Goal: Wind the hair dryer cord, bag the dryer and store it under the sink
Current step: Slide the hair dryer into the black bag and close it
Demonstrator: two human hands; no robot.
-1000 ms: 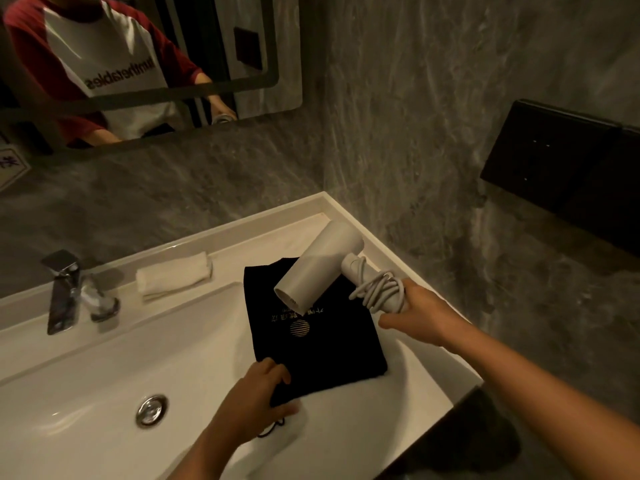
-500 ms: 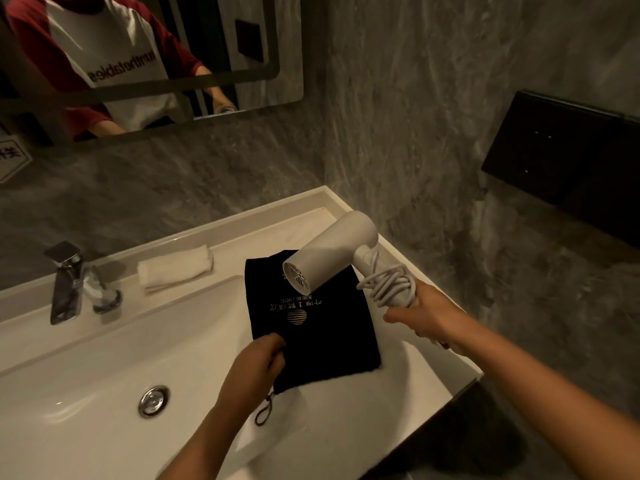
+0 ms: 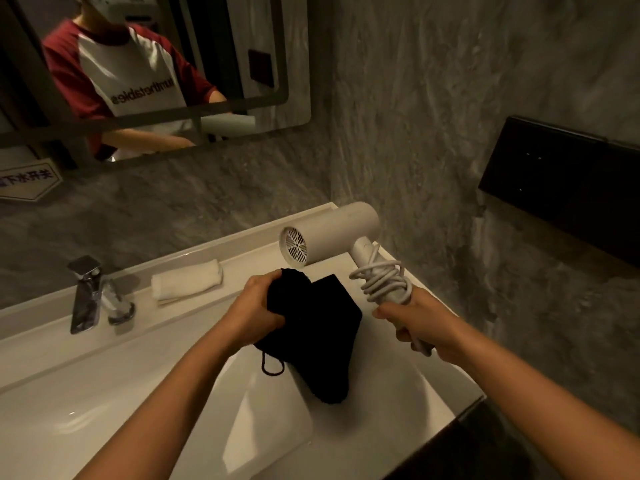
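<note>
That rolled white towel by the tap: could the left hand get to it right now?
Probably not at once. The left hand is closed on the black bag; the rolled towel lies uncovered just beyond it, so the way looks free once the bag is dropped.

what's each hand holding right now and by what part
The right hand grips the dryer by its handle, over the wound cord. The left hand clutches the black bag at its bunched upper end.

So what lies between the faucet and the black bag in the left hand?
In the head view, a rolled white towel lies on the sink ledge between the faucet and the black bag gripped by the left hand.
</note>
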